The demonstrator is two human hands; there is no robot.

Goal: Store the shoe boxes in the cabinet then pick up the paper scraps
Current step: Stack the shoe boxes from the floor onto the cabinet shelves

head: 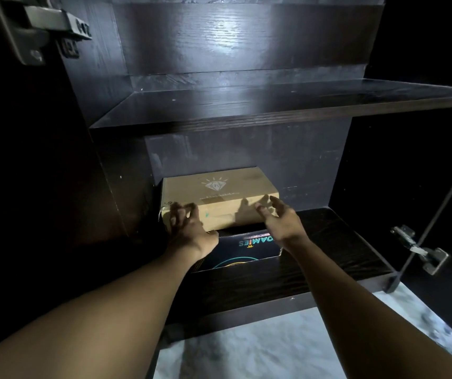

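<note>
A tan cardboard shoe box [219, 190] with a white diamond logo rests on top of a dark printed shoe box [242, 248], both on the bottom shelf of a dark wooden cabinet [329, 242], pushed to the back left. My left hand [189, 228] lies against the tan box's front left corner with fingers spread. In front of its right front corner is my right hand [279, 220], fingers apart, touching or just off the box. Neither hand grips anything. No paper scraps are visible.
An upper shelf [274, 110] spans the cabinet above the boxes. Metal hinges sit at upper left [41, 31] and lower right [422, 250], by the open door's edge. A pale marbled floor [274, 348] lies below the cabinet's front edge.
</note>
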